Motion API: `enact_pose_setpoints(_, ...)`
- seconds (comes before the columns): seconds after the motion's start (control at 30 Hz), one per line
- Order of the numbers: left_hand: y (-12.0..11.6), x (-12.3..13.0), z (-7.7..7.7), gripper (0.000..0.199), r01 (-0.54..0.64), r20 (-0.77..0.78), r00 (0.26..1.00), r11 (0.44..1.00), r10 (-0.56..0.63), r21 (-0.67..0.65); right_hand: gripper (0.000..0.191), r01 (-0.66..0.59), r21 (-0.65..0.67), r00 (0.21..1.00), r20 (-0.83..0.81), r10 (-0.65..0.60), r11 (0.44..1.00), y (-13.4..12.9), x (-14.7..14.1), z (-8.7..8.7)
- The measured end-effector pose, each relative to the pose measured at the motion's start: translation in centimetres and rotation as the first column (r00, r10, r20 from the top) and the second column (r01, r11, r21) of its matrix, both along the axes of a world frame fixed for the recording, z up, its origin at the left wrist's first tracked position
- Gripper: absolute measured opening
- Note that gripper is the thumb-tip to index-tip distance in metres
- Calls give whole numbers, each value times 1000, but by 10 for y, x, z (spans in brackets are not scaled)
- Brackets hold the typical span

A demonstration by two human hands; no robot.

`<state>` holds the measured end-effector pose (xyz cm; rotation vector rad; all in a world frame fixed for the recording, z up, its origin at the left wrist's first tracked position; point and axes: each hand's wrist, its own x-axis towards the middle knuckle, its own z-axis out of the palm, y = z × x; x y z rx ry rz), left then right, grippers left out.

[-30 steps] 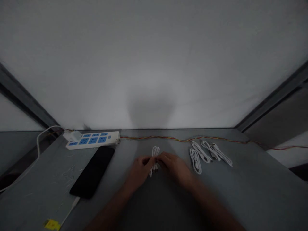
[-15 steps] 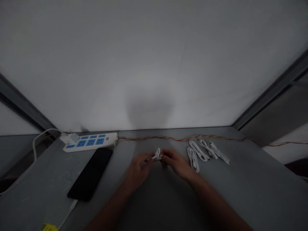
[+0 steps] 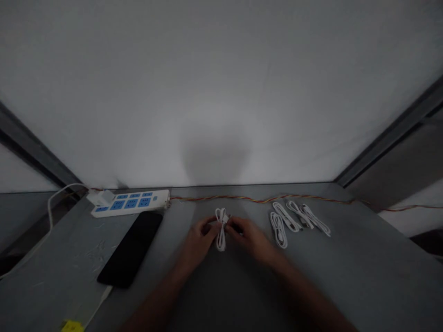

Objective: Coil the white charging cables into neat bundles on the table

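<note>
A coiled white charging cable (image 3: 220,240) is held upright between my two hands, its loops showing above and below the fingers. My left hand (image 3: 199,237) grips the bundle's left side between thumb and fingers. On the other side, my right hand (image 3: 249,235) pinches it near the middle, where a white connector end (image 3: 226,218) sticks up. Several more white cables, such as this coiled cable (image 3: 278,229), lie bundled on the table to the right of my right hand.
A white power strip (image 3: 161,198) with blue sockets and a plugged-in white charger (image 3: 104,198) lies back left. In front is a black phone (image 3: 131,251) with a cable attached. Twisted red-yellow wires (image 3: 221,197) run along the grey table's (image 3: 367,276) back. A yellow item (image 3: 72,326) sits front left.
Between my hands the cable bundle has turned from pointing end-on to standing lengthwise, so its long loops now show. Both hands stay in nearly the same place.
</note>
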<state>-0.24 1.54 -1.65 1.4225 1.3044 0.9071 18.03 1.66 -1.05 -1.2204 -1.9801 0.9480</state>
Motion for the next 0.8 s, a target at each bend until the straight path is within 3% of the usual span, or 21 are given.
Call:
enact_pose_setpoints(0.17, -3, 2, 2, 45, 4, -17, 1000, 999, -4, 34, 28, 11, -19, 1000, 23, -11, 1000, 3, 0, -3)
enact_pose_setpoints(0.4, -9, 8, -2, 44, 179, -66, 983, 979, -173, 95, 31, 100, -16, 971, 220, -94, 995, 9, 5, 6)
enact_pose_setpoints(0.47, -10, 9, -5, 44, 182, -99, 980, 978, -172, 102, 28, 139, 32, 904, 404, -140, 990, 11, 12, 10)
enact_pose_setpoints(0.57, -11, 10, -7, 39, 193, -155, 972, 976, -176, 98, 27, 263, 130, 703, 653, -282, 956, 13, 27, 16)
enact_pose_setpoints(0.63, -11, 10, -7, 36, 219, -182, 963, 970, -198, 102, 26, 346, 162, 605, 715, -351, 924, 13, 39, 19)
enact_pose_setpoints(0.8, -12, 8, -5, 30, 236, -259, 946, 961, -193, 146, 19, 509, 165, 456, 781, -427, 845, 13, 68, 31)
